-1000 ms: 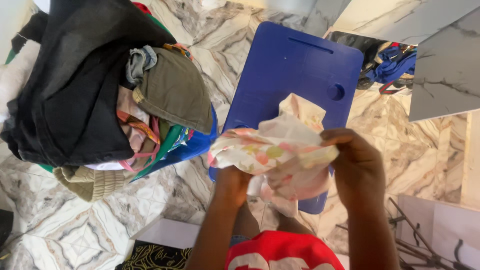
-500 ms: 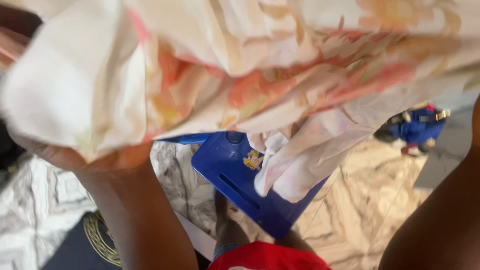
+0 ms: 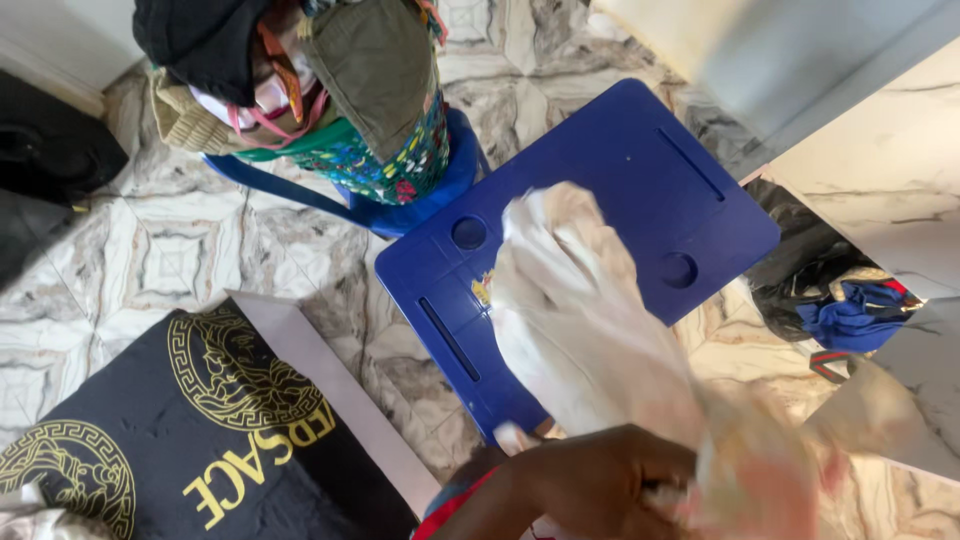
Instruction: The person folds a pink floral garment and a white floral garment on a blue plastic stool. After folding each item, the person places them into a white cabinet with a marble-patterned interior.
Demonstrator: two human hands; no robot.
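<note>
Your one visible hand (image 3: 600, 480), low in the view, has its grip closed around a bunched end of the pale floral cloth (image 3: 580, 320); which hand it is the view does not make plain, though the forearm comes in from the lower left, and the other hand cannot be seen. The gathered end by your fingers is blurred, so you cannot tell how the fingertips lie. From that grip the cloth stretches up and to the left, its long axis running on a diagonal, and its far end lies crumpled on the middle of the blue plastic bench (image 3: 640, 170). The bench sits skewed on the marbled tile floor (image 3: 180, 260), one long slot near its near edge and round hollows on its top. To the near left, a black mat with gold patterns (image 3: 180, 430) lies on the floor. Beyond the bench's far left corner stands a blue basket (image 3: 400, 205) heaped with clothes (image 3: 340, 70). To the right, a mirror panel (image 3: 830, 300) leans near the bench's right corner.
</note>
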